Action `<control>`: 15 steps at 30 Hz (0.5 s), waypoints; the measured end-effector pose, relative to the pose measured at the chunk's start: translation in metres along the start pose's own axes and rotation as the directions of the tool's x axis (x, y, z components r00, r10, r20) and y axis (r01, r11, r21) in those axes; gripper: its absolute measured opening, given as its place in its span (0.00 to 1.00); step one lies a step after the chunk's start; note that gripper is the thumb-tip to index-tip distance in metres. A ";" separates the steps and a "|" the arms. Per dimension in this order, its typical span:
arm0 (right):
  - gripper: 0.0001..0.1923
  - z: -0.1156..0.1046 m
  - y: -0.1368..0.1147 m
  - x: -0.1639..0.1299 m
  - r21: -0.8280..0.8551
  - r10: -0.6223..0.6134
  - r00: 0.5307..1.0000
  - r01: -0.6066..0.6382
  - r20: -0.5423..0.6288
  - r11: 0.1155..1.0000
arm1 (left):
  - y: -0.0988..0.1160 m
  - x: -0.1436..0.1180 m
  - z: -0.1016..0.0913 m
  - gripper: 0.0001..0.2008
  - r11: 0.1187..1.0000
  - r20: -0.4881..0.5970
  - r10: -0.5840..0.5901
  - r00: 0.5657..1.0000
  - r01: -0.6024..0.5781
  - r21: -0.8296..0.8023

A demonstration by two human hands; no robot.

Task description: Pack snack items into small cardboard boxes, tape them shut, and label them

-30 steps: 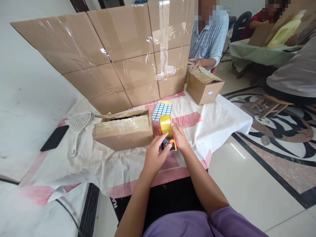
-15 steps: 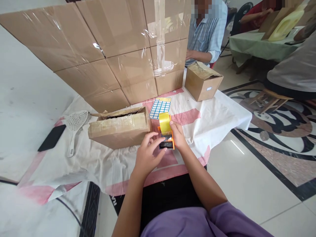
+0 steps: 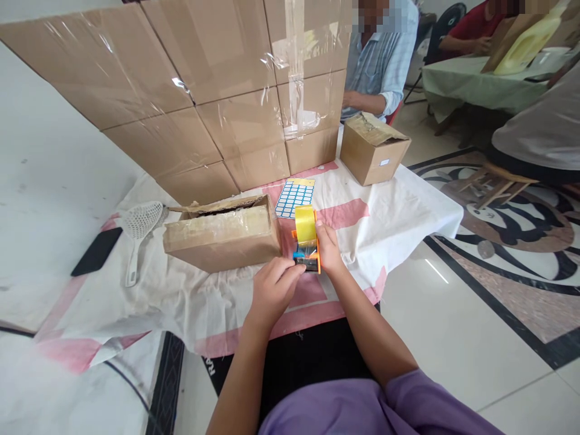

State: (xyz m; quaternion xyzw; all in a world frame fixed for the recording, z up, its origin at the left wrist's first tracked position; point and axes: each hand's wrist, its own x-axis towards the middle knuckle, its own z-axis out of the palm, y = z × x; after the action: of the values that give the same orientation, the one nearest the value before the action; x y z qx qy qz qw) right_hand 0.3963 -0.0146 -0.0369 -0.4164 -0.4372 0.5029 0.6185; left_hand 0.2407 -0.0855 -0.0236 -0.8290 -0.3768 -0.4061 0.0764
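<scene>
An orange and blue tape dispenser [image 3: 308,261] with a yellow roll of tape [image 3: 305,223] is held over the table's front edge. Around its right side my right hand [image 3: 329,246] is closed, the thumb lying along the frame. My left hand [image 3: 275,289] has its fingers curled and pressed together, with the fingertips on the dispenser's dark lower end. Whether a loose tape end is pinched there is too small to see. Just beyond the roll lies a sheet of blue-edged labels [image 3: 295,197]. A worn cardboard box [image 3: 222,238] stands left of the dispenser.
Taped-together cartons [image 3: 244,109] form a tall wall at the back. A smaller cardboard box [image 3: 375,148] stands at right, near a person in a blue shirt [image 3: 394,66]. A white slotted skimmer [image 3: 139,226] and a black flat object [image 3: 96,252] lie at left on the tablecloth [image 3: 408,199].
My left hand's spread fingers have closed and come against the dispenser's lower end. My right hand keeps its hold, and the dispenser has shifted very slightly to the right.
</scene>
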 end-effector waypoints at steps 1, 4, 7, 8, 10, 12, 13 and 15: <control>0.30 0.000 0.000 0.000 -0.001 -0.001 1.000 0.001 -0.010 1.000 | 0.001 -0.001 0.000 0.10 1.000 -0.011 0.012 1.000 -0.012 0.009; 0.31 -0.002 0.001 0.000 -0.035 -0.015 1.000 0.015 -0.024 0.999 | 0.002 -0.003 0.000 0.10 0.999 -0.041 0.039 0.998 -0.038 0.027; 0.30 -0.005 0.002 -0.001 -0.075 -0.059 0.998 0.057 -0.030 0.996 | 0.001 -0.006 -0.002 0.09 0.999 -0.080 0.045 0.996 -0.043 0.020; 0.30 -0.006 0.002 -0.001 -0.080 -0.075 0.997 0.072 -0.027 0.994 | 0.001 -0.008 -0.002 0.09 0.999 -0.085 0.035 0.996 -0.035 0.008; 0.29 -0.008 0.004 0.000 -0.069 -0.089 0.996 0.088 -0.018 0.994 | 0.000 -0.011 -0.003 0.08 1.000 -0.075 0.007 0.997 -0.009 -0.024; 0.29 -0.009 0.007 0.000 -0.044 -0.081 0.997 0.081 -0.019 0.996 | -0.001 -0.015 -0.003 0.08 0.996 -0.054 -0.054 0.997 0.049 -0.079; 0.28 -0.009 0.008 0.000 -0.030 -0.072 0.997 0.071 -0.023 0.997 | -0.001 -0.017 -0.002 0.08 0.988 -0.041 -0.107 0.993 0.102 -0.114; 0.28 -0.010 0.011 0.001 -0.003 -0.061 0.998 0.061 -0.029 0.998 | 0.001 -0.020 -0.002 0.14 0.946 0.005 -0.268 0.963 0.265 -0.186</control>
State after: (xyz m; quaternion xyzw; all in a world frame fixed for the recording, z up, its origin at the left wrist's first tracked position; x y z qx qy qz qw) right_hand 0.4028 -0.0130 -0.0505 -0.4107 -0.4411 0.4771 0.6396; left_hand 0.2325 -0.0978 -0.0369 -0.7699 -0.4452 -0.4542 -0.0527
